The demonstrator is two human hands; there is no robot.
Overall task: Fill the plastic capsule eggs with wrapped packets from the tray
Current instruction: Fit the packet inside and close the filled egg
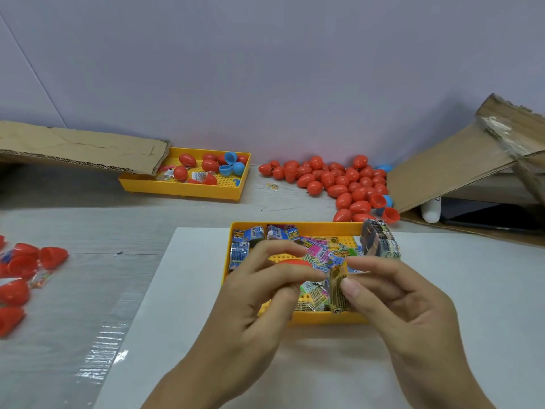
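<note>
Both hands sit closest to my view, raised over the near edge of the yellow tray point(324, 317), which I will use as my landmark. My right hand point(395, 293) pinches a wrapped packet point(337, 286) between thumb and fingers, just above the tray's near wall. My left hand point(256, 286) curls round a red egg half point(295, 262); only a sliver of it shows between the fingers, so I cannot tell which way its mouth faces.

Risks as I judge them: the packet looks longer than the egg half is wide, so pushed in unfolded it could jam or spring back out. The pinch covers only the packet's right edge, so a twist could drop it among the loose packets in the tray and cost me a re-pick.

Its long axis stands nearly upright, tipped slightly, lower end pointing at the tray's near wall, upper end toward the egg half.

Beyond the tray's far right corner lies a heap of closed red eggs point(342, 181).
</note>
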